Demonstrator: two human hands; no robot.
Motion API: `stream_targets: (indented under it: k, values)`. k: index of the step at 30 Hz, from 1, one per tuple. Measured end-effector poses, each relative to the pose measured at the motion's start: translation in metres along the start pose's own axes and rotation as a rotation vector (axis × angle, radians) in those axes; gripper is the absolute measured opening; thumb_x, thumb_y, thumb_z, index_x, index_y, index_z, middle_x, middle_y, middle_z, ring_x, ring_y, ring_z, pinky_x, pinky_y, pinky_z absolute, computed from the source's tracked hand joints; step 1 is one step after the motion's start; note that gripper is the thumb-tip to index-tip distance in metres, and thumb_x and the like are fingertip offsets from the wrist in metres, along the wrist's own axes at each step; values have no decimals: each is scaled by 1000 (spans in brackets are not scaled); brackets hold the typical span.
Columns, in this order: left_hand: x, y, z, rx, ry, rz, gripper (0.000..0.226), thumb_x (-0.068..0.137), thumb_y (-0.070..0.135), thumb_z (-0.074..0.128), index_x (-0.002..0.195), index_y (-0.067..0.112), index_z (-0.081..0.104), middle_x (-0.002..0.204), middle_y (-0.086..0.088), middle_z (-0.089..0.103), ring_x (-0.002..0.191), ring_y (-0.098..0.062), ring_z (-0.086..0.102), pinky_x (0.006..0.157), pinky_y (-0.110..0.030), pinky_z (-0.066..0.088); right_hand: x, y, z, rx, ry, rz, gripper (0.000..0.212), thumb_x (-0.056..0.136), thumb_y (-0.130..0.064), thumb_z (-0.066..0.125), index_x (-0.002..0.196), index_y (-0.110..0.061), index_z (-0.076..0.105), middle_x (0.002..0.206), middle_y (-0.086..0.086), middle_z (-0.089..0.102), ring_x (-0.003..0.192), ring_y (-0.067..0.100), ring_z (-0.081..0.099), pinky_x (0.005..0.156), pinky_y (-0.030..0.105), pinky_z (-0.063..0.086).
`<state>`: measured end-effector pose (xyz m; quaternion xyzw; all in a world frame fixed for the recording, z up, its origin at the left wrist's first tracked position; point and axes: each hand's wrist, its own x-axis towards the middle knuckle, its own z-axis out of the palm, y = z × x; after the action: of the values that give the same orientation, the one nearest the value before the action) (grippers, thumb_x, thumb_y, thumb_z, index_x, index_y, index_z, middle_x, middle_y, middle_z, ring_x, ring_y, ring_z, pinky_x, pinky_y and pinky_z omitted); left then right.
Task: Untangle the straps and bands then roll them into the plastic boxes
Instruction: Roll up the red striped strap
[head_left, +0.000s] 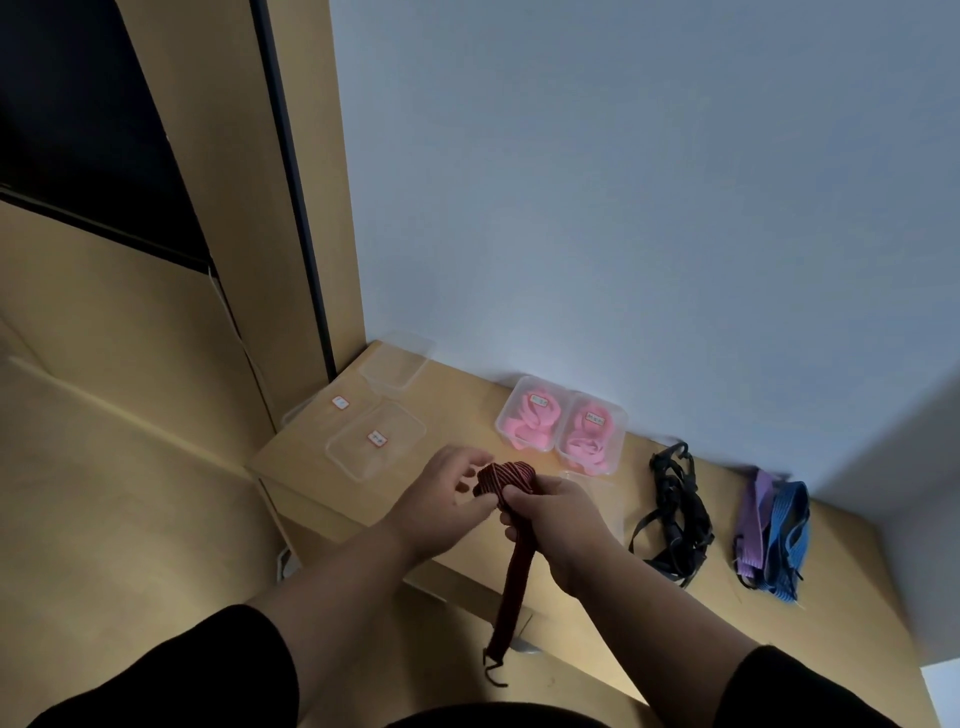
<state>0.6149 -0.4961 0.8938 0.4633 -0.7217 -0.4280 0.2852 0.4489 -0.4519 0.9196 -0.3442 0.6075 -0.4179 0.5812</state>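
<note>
Both hands are up over the near edge of the light wooden table (467, 395), working the dark red striped woven strap (511, 561). The right hand (558, 525) is clenched round the strap just below the rolled part, and the left hand (441, 506) pinches the started coil at the top with its fingers (475, 460) curled onto it. The loose tail hangs down past the table edge, ending in a small dark hook. It looks light and limp, a soft flat webbing that would spring open if let go, so I'd keep the thumb pressed on the coil and feed from close under it. An empty clear plastic box (376, 439) with a small label sits just beyond the left hand. 2 clear boxes of rolled pink bands (561, 428) stand at the wall. A tangled black strap bundle (675, 514) and a purple and blue strap pile (774, 535) wait to the right.
</note>
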Motion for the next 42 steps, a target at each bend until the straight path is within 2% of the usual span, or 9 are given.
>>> stream_targets:
  k: [3, 8, 15, 20, 23, 27, 32, 36, 42]
  values:
    - [1, 0, -3, -297, -65, -188, 42, 97, 26, 62, 137, 25, 50, 125, 5, 60, 112, -7, 59, 98, -31, 52, -3, -1, 5, -117, -40, -66, 11, 96, -9, 64, 103, -10, 72, 79, 7, 72, 69, 16, 65, 71, 30, 58]
    - [0, 0, -3, -405, -29, -184, 28, 90, 13, 71, 115, 23, 65, 108, -5, 73, 102, -20, 70, 93, -43, 57, -4, 2, 7, -380, -18, -140, 14, 93, -9, 65, 103, -15, 71, 83, 8, 75, 69, 14, 67, 72, 38, 62]
    - [2, 6, 0, 41, 243, 83, 37, 85, 21, 76, 118, 25, 60, 109, 15, 51, 102, 2, 53, 88, -21, 50, -8, -4, 14, -236, 57, -111, 44, 96, -7, 58, 138, -15, 52, 84, 12, 74, 59, 13, 63, 60, 28, 55]
    - [0, -3, -4, 151, 185, 283, 32, 89, 18, 69, 120, 21, 63, 110, 10, 52, 108, -1, 49, 92, -18, 43, -12, -12, 18, -209, 65, -164, 19, 99, -22, 51, 105, -19, 69, 80, 7, 73, 61, 12, 64, 55, 28, 51]
    - [-4, -7, -3, 185, 110, 274, 34, 90, 26, 66, 124, 28, 63, 120, 12, 53, 118, -2, 45, 97, -15, 38, -11, -8, 22, -286, 122, -177, 28, 98, -46, 56, 110, -23, 66, 76, 3, 74, 60, 13, 67, 58, 27, 55]
    - [-13, -11, -4, 144, 150, 295, 44, 94, 43, 48, 131, 25, 64, 128, 16, 56, 126, 2, 44, 104, -11, 35, -11, -7, 24, -303, 161, -160, 33, 99, -44, 58, 123, -21, 58, 81, 2, 75, 59, 8, 67, 54, 20, 52]
    - [-19, -8, -7, -86, 175, 65, 39, 99, 39, 47, 134, 25, 59, 128, 9, 60, 121, -2, 53, 103, -26, 47, -14, -10, 28, -286, 110, -126, 30, 98, -33, 59, 125, -21, 56, 86, 6, 74, 58, 8, 63, 53, 20, 49]
    - [-16, -2, -15, -433, -31, -224, 38, 99, 23, 58, 137, 25, 51, 127, -1, 62, 110, -17, 66, 93, -34, 56, -15, -9, 30, -311, 62, -162, 34, 97, -19, 56, 131, -22, 51, 91, 7, 73, 58, 12, 64, 56, 23, 52]
    - [-14, 4, -20, -459, 75, -170, 38, 88, 8, 72, 115, 29, 56, 116, 0, 68, 99, -14, 69, 86, -38, 60, -15, -8, 33, -410, 72, -177, 38, 98, -10, 55, 135, -17, 52, 88, 7, 73, 59, 11, 65, 57, 24, 55]
